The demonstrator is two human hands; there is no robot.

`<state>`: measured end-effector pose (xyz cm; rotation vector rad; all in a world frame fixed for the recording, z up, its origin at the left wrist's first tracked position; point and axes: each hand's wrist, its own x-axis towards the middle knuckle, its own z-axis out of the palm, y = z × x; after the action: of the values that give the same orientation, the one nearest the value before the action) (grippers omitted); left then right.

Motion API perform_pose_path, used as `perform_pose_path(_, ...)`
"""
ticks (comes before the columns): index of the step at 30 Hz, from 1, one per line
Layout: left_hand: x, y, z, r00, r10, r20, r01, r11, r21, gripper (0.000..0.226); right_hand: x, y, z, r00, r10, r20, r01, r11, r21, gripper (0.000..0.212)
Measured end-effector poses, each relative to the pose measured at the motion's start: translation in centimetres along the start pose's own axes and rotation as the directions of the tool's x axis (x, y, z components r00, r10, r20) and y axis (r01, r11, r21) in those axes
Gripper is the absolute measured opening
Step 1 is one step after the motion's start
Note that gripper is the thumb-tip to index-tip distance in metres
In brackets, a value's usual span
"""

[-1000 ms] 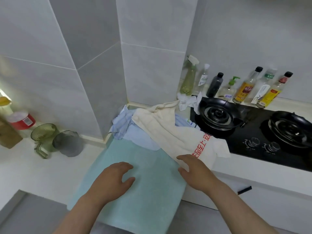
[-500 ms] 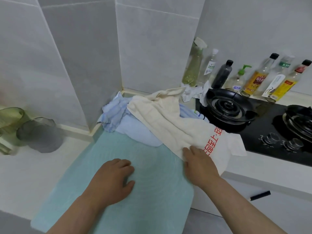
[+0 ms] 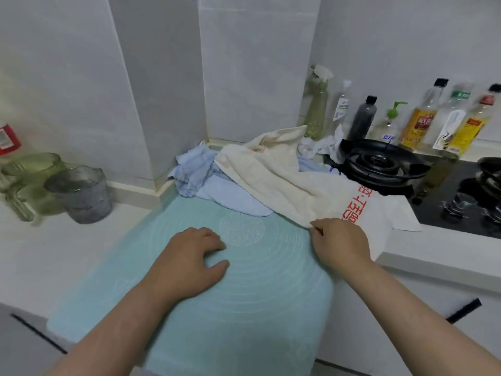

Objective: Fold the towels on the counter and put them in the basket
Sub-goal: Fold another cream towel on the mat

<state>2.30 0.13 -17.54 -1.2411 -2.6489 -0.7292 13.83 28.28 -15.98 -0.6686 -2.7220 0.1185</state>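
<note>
Kitchen counter (image 3: 67, 253) is all heap so far: cream towel (image 3: 273, 180) lies crumpled over the blue towels (image 3: 225, 196) behind the green mat (image 3: 257, 294), nothing folded, no basket in view, your right hand (image 3: 340, 244) pinches its near edge, left hand (image 3: 189, 263) rests loose-fingered on the mat.

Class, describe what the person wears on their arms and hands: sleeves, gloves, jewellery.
The left hand and right hand are bare: no gloves or rings show. Both forearms are bare to the picture's edge; no sleeve, watch or bracelet in view.
</note>
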Motion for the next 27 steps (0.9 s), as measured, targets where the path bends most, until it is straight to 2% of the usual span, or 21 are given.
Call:
perform_pose_path(3, -0.3, 0.4, -0.3, 1.000, -0.012, 0.009, 0.012, 1.000, -0.004, 0.053, -0.2, -0.5, -1.1, 0.999, 0.030, 0.040, -0.036, 0.989, 0.143, 0.033)
perform_pose_path(6, -0.6, 0.9, -0.6, 0.996, -0.091, 0.012, 0.091, 0.996, -0.006, 0.034, -1.1, -2.1, -2.4, 0.998, 0.010, 0.059, -0.023, 0.975, 0.222, 0.030)
perform_pose_path(8, -1.0, 1.9, -0.7, 0.992, -0.125, 0.014, 0.125, 0.992, 0.004, 0.025, -2.7, -3.8, -3.2, 0.997, -0.055, 0.046, 0.040, 0.963, 0.268, 0.036)
perform_pose_path(11, -2.6, 4.8, -1.4, 0.980, -0.197, -0.015, 0.190, 0.959, -0.212, 0.015, -6.1, -6.6, -4.2, 0.982, -0.190, 0.010, 0.173, 0.916, 0.362, 0.039)
perform_pose_path(12, -3.3, 6.1, -1.7, 0.974, -0.227, -0.017, 0.207, 0.917, -0.342, 0.014, -7.4, -7.3, -4.4, 0.975, -0.221, 0.003, 0.203, 0.902, 0.381, 0.038)
perform_pose_path(13, -4.0, 7.2, -2.1, 0.961, -0.277, 0.013, 0.244, 0.821, -0.516, 0.015, -8.9, -7.9, -4.6, 0.971, -0.241, 0.005, 0.219, 0.891, 0.398, 0.038)
perform_pose_path(15, -5.1, 9.5, -3.0, 0.923, -0.336, 0.190, 0.341, 0.482, -0.807, 0.022, -11.9, -8.8, -4.9, 0.960, -0.280, 0.007, 0.250, 0.867, 0.431, 0.035)
perform_pose_path(16, -5.6, 10.4, -3.5, 0.910, -0.325, 0.256, 0.367, 0.346, -0.864, 0.025, -13.3, -9.2, -5.0, 0.954, -0.301, 0.010, 0.264, 0.854, 0.449, 0.029)
perform_pose_path(18, -6.1, 11.1, -4.0, 0.904, -0.329, 0.273, 0.365, 0.261, -0.894, 0.031, -15.6, -9.7, -5.2, 0.945, -0.328, 0.009, 0.286, 0.835, 0.470, 0.026)
perform_pose_path(20, -6.6, 11.3, -4.2, 0.879, -0.395, 0.266, 0.386, 0.264, -0.884, 0.045, -17.4, -9.9, -5.1, 0.937, -0.349, 0.027, 0.292, 0.820, 0.492, 0.030)
perform_pose_path(23, -7.2, 11.3, -4.3, 0.828, -0.473, 0.300, 0.455, 0.256, -0.853, 0.041, -19.4, -9.5, -5.2, 0.943, -0.329, 0.048, 0.255, 0.809, 0.529, 0.028)
perform_pose_path(25, -7.5, 11.0, -4.5, 0.802, -0.498, 0.329, 0.446, 0.133, -0.885, 0.038, -20.2, -8.6, -5.2, 0.959, -0.279, 0.049, 0.207, 0.806, 0.555, 0.014)
perform_pose_path(27, -7.5, 10.6, -4.9, 0.782, -0.511, 0.357, 0.392, -0.041, -0.919, 0.035, -20.7, -7.3, -5.1, 0.976, -0.217, 0.020, 0.173, 0.828, 0.533, 0.018)
